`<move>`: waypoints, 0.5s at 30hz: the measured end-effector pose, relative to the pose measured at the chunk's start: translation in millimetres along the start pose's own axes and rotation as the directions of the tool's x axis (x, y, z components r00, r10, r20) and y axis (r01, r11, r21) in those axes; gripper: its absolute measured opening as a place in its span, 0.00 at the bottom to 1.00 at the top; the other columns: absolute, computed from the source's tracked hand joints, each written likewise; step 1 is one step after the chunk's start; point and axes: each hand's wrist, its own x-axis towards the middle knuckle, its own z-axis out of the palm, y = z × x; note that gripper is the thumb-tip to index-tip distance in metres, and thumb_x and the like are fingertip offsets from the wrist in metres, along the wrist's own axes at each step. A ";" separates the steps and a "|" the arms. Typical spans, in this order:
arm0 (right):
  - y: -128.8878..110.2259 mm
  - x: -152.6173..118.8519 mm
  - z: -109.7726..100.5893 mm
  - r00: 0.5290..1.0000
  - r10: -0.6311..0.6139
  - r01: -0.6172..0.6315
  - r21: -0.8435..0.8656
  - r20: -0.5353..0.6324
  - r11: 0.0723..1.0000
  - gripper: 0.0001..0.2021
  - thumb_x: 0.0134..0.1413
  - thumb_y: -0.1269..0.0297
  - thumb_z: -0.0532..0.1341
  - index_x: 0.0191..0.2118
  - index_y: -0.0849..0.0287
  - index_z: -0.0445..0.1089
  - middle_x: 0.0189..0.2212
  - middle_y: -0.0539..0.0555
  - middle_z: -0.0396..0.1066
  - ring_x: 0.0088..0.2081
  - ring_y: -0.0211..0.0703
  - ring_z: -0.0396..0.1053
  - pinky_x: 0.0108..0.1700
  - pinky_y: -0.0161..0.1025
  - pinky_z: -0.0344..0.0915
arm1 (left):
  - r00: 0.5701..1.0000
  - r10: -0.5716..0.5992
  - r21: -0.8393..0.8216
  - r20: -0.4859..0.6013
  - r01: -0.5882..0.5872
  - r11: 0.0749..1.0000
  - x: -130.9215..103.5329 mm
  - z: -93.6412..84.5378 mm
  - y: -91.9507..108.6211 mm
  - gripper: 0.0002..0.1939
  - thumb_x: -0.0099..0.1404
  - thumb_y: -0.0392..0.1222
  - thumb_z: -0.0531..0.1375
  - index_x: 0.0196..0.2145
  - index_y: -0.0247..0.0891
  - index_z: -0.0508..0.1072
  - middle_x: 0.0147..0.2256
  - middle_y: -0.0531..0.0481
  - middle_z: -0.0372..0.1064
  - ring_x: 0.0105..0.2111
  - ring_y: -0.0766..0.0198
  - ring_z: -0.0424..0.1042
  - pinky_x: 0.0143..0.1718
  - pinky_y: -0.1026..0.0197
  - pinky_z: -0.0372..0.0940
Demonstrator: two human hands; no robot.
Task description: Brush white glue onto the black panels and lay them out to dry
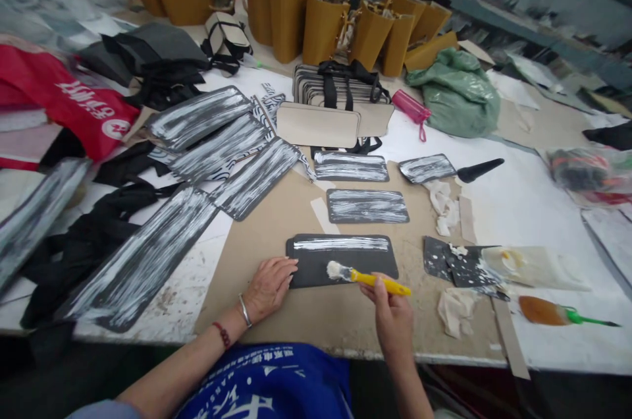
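Observation:
A dark rectangular panel (316, 267) lies flat on brown board, with white streaks along its far edge. My left hand (270, 286) rests at the panel's left end, palm down, fingers laid flat and nothing in its grasp. In my right hand (392, 310) is a yellow-handled brush (368, 278), pinched by the handle, its whitish bristles over the panel's middle. Beyond the panel lie two smaller white-streaked panels (368, 207) (351, 167). A third small one (427, 168) is farther right.
Larger streaked panels (148, 254) cover the left side. At right are glue-spotted scraps (437, 257), crumpled paper (457, 310) and an amber bottle (542, 311). Stacked beige panels (318, 126), a green bag (461, 93) and tan bags (323, 27) stand farther back, near another person.

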 end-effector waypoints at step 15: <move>40.3 13.4 -11.5 0.983 0.150 -0.138 0.111 -0.103 0.984 0.24 0.47 0.46 0.56 0.36 0.66 0.69 0.26 0.59 0.74 0.29 0.50 0.73 0.36 0.47 0.71 | 0.994 0.091 0.081 0.060 -0.096 0.992 -1.4 -1.7 -8.2 0.10 0.61 0.39 0.55 0.42 0.38 0.67 0.46 0.46 0.67 0.47 0.57 0.62 0.46 0.52 0.60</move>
